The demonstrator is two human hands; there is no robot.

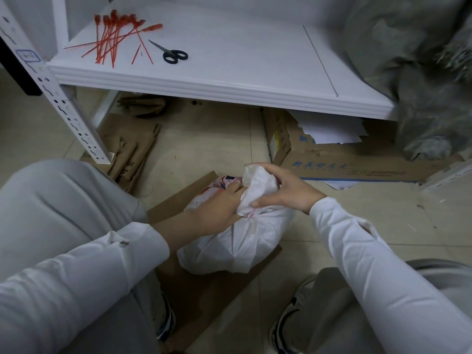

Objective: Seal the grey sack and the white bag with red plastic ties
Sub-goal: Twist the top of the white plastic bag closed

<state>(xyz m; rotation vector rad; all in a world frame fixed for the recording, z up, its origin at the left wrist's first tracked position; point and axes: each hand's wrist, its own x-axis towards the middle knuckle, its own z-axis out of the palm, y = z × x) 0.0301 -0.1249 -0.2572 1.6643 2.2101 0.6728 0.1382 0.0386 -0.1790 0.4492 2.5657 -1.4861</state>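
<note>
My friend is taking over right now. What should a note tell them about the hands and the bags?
Left hand and right hand: both grip the bunched neck of the white bag, which sits on cardboard on the floor.
A thin red strand shows at the neck; whether a tie is locked there, I cannot tell.
Grey sack: at the right by the shelf; its seal is not visible.
Spare red ties and scissors lie on the shelf.

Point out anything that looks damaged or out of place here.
Both white sleeves have small torn holes: the left sleeve and the right sleeve. Papers spill untidily out of the cardboard box under the shelf. Nothing else stands out.
</note>
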